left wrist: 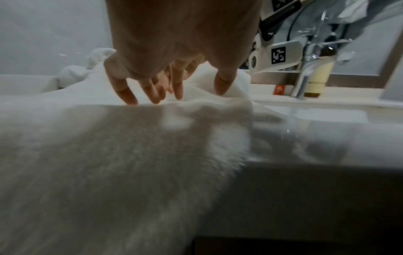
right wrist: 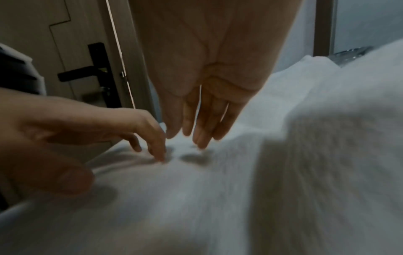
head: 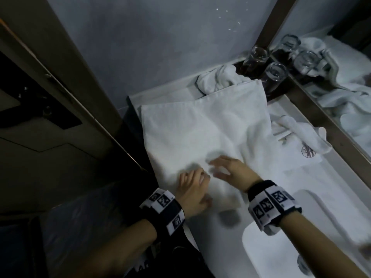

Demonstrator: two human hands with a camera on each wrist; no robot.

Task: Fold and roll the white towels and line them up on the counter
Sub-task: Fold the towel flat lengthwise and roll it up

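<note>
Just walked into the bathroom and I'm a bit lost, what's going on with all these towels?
A person is working a large white towel spread flat on the counter beside the sink. Both the left hand and the right hand are at its near end, fingers relaxed, without gripping it. It is not rolled yet. Crumpled towels sit behind, near two glasses.

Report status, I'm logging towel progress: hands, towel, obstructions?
Left hand and right hand open, fingertips on flat towel. Not rolled yet. Glasses beyond far end.
</note>
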